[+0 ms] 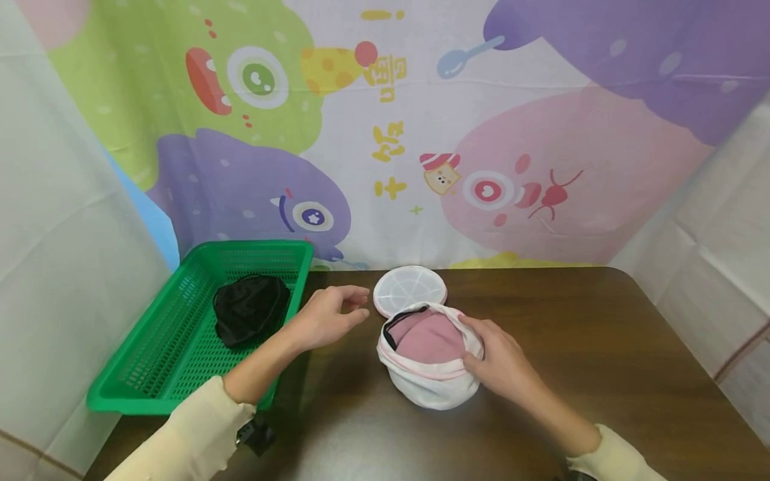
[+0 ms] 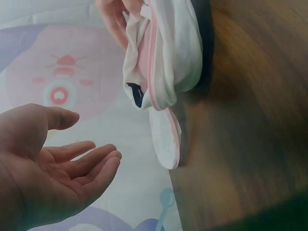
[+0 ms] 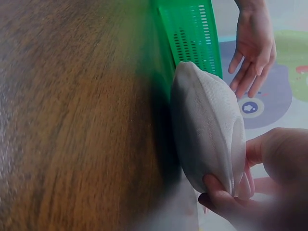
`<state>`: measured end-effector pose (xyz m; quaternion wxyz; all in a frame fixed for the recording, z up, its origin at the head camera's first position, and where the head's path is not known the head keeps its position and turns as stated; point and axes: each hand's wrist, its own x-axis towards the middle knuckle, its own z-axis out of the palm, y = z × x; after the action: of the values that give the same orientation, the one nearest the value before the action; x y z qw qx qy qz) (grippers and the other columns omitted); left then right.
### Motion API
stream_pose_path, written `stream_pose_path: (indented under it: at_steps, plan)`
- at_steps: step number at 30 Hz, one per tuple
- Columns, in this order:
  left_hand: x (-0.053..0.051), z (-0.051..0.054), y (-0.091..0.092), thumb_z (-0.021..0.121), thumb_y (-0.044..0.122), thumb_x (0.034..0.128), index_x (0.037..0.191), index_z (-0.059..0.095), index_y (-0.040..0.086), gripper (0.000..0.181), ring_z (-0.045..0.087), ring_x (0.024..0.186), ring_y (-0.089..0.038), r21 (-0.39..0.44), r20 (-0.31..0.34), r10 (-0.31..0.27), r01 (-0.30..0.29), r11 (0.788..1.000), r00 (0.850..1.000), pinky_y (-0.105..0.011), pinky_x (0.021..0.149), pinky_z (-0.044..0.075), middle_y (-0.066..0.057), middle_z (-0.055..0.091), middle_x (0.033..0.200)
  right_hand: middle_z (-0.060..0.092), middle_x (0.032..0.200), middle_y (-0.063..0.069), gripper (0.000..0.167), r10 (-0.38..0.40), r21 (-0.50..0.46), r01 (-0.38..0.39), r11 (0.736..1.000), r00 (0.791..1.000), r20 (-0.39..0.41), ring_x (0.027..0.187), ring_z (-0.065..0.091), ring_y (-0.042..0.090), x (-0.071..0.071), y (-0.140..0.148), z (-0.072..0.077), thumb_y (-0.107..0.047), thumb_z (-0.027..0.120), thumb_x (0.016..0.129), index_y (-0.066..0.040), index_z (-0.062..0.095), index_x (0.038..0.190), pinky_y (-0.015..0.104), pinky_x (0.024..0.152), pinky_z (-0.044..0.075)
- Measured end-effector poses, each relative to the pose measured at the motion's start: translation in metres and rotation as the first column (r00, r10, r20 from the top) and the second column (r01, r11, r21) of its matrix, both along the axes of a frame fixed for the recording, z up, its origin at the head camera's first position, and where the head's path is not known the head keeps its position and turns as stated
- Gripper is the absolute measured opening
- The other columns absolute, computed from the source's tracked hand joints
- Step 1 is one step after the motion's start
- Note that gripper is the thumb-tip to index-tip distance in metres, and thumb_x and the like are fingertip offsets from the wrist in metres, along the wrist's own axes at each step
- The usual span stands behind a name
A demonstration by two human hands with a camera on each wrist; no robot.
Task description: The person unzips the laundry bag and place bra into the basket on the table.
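Note:
A round white mesh laundry bag point(image 1: 430, 387) with pink piping sits on the table, its top open. Folded pink fabric point(image 1: 430, 339) fills it, and a black edge shows at the left of its mouth. Behind it, the bag's round mesh lid point(image 1: 410, 291) is flipped back flat. My right hand point(image 1: 502, 357) pinches the bag's right rim between thumb and fingers; the right wrist view shows the thumb point(image 3: 216, 186) against the mesh side. To the left of the bag my left hand point(image 1: 331, 317) hovers, fingers loosely bent, holding nothing and apart from the bag.
A green perforated plastic basket point(image 1: 138, 347) stands on the left with a black cloth item point(image 1: 251, 308) inside. Beyond the dark wooden table point(image 1: 571, 321) hangs a cartoon-printed curtain point(image 1: 385, 227), and pale cloth covers both sides.

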<state>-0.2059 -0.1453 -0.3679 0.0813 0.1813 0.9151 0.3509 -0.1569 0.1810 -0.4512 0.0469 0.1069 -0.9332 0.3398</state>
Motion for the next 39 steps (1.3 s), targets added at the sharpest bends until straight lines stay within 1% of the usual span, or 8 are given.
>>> stream_pose_path:
  at_steps: [7, 14, 24, 30, 32, 34, 37, 39]
  plan:
    - [0.009, -0.006, 0.009, 0.066, 0.012, 0.1083, 0.144, 0.072, 0.000, 0.039, 0.077, 0.132, -0.035, 0.062, -0.087, -0.005, 0.011, 0.998, 0.996, -0.055, 0.114, 0.061, -0.018, 0.080, 0.142, 0.073, 0.146, 0.025, 0.064, 0.001, -0.003, -0.001, 1.000, 1.000, 0.013, 0.135, 0.070, 0.046, 0.001, 0.000, 0.002, -0.006, 0.079, 0.092, -0.002, 0.065, 0.155, 0.066, 0.115, 0.056]
    - [0.018, -0.015, 0.018, 0.069, 0.010, 0.1054, 0.141, 0.075, 0.000, 0.037, 0.079, 0.125, -0.036, 0.068, -0.144, -0.013, 0.023, 0.997, 0.989, -0.056, 0.110, 0.063, -0.017, 0.080, 0.142, 0.074, 0.146, 0.024, 0.064, 0.008, -0.012, -0.008, 1.000, 1.000, 0.010, 0.135, 0.071, 0.045, 0.002, -0.001, 0.004, -0.008, 0.080, 0.092, -0.002, 0.066, 0.154, 0.065, 0.115, 0.056]
    - [0.021, -0.028, 0.031, 0.070, 0.007, 0.1048, 0.140, 0.074, -0.004, 0.037, 0.077, 0.131, -0.034, 0.071, -0.146, -0.044, 0.055, 0.996, 0.988, -0.054, 0.113, 0.062, -0.018, 0.079, 0.143, 0.074, 0.144, 0.024, 0.063, 0.013, -0.010, -0.013, 1.000, 1.000, 0.004, 0.134, 0.071, 0.045, 0.002, -0.001, 0.002, -0.007, 0.081, 0.093, -0.001, 0.066, 0.154, 0.065, 0.115, 0.057]
    - [0.019, -0.035, 0.036, 0.070, 0.007, 0.1047, 0.141, 0.074, -0.004, 0.038, 0.077, 0.133, -0.034, 0.066, -0.128, -0.034, 0.043, 0.997, 0.991, -0.054, 0.116, 0.061, -0.018, 0.079, 0.143, 0.074, 0.145, 0.024, 0.063, 0.011, -0.012, -0.011, 1.000, 1.000, 0.016, 0.135, 0.071, 0.045, 0.003, -0.001, 0.002, -0.007, 0.080, 0.093, -0.001, 0.065, 0.154, 0.065, 0.116, 0.056]
    - [0.018, -0.037, 0.038, 0.071, 0.007, 0.1043, 0.139, 0.076, -0.002, 0.037, 0.079, 0.122, -0.031, 0.054, -0.131, -0.030, 0.037, 0.998, 0.991, -0.050, 0.110, 0.064, -0.016, 0.081, 0.140, 0.074, 0.145, 0.024, 0.063, 0.009, -0.012, -0.009, 1.000, 1.000, 0.012, 0.134, 0.071, 0.045, 0.003, -0.001, 0.001, -0.007, 0.080, 0.093, 0.000, 0.066, 0.154, 0.065, 0.116, 0.056]
    - [0.018, -0.039, 0.039, 0.071, 0.007, 0.1039, 0.138, 0.077, 0.000, 0.036, 0.077, 0.104, -0.024, 0.038, -0.134, -0.030, 0.035, 0.999, 0.991, -0.041, 0.097, 0.066, -0.014, 0.084, 0.126, 0.074, 0.144, 0.023, 0.063, 0.009, -0.009, -0.009, 1.000, 1.000, 0.004, 0.134, 0.071, 0.045, 0.003, -0.001, 0.001, -0.007, 0.080, 0.093, 0.000, 0.066, 0.154, 0.065, 0.116, 0.056]
    - [0.018, -0.041, 0.040, 0.072, 0.008, 0.1029, 0.136, 0.078, 0.001, 0.035, 0.062, 0.081, -0.013, 0.025, -0.139, -0.028, 0.031, 0.999, 0.990, -0.028, 0.077, 0.055, -0.008, 0.078, 0.100, 0.075, 0.143, 0.023, 0.062, 0.007, -0.007, -0.007, 1.000, 1.000, -0.007, 0.133, 0.071, 0.044, 0.002, 0.000, -0.001, -0.006, 0.081, 0.092, 0.000, 0.067, 0.153, 0.064, 0.114, 0.057]
    - [0.018, -0.042, 0.041, 0.072, 0.007, 0.1022, 0.136, 0.078, 0.001, 0.035, 0.055, 0.074, -0.009, 0.027, -0.140, -0.021, 0.025, 0.999, 0.990, -0.024, 0.070, 0.047, -0.006, 0.070, 0.088, 0.075, 0.142, 0.022, 0.062, 0.008, -0.005, -0.008, 1.000, 1.000, -0.012, 0.132, 0.072, 0.044, 0.002, 0.000, -0.002, -0.006, 0.081, 0.092, -0.001, 0.067, 0.153, 0.064, 0.114, 0.057]
